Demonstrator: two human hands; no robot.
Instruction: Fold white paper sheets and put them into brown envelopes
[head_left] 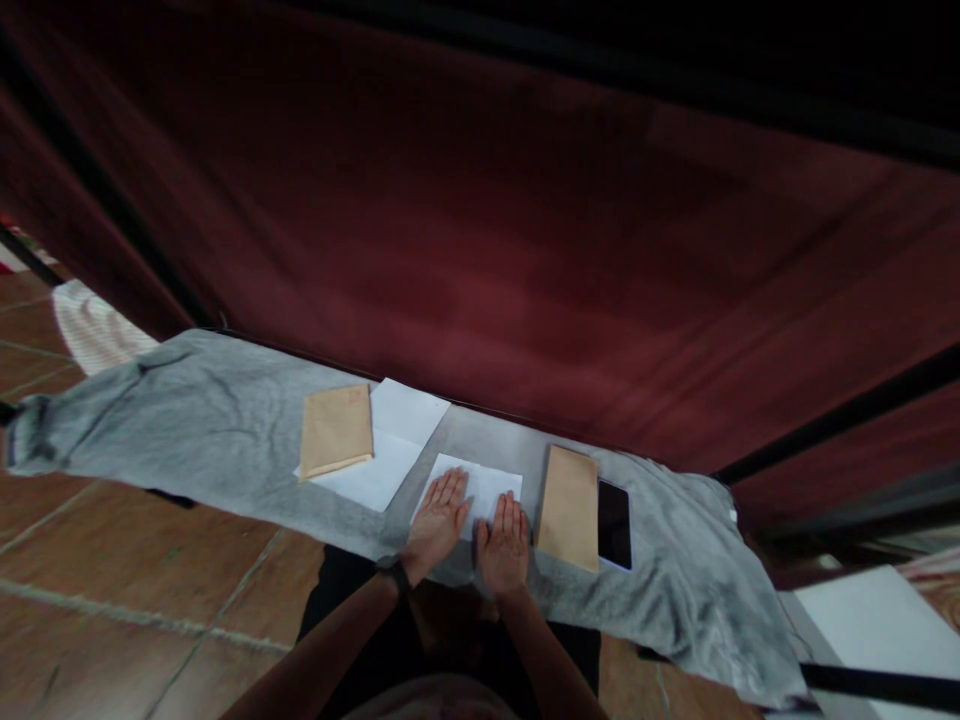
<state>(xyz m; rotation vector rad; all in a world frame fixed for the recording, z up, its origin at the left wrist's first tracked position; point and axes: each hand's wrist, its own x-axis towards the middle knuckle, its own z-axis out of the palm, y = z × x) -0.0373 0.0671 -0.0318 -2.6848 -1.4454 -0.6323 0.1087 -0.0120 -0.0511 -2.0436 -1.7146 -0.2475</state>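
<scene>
A creased white sheet of paper (486, 486) lies on the grey cloth in front of me. My left hand (439, 517), with a dark band at the wrist, rests flat on its left part, fingers spread a little. On its right part my right hand (505, 548) lies palm down with fingers stretched out. Left of the hands is another creased white sheet (394, 440), partly under a brown envelope (336, 430). A longer brown envelope (570, 508) lies to the right of my right hand.
A dark-screened phone (615, 524) lies against the right envelope. The grey cloth (225, 420) covers a narrow table. Behind it hangs a dark red curtain (480, 250). A white panel (889, 630) stands at the lower right.
</scene>
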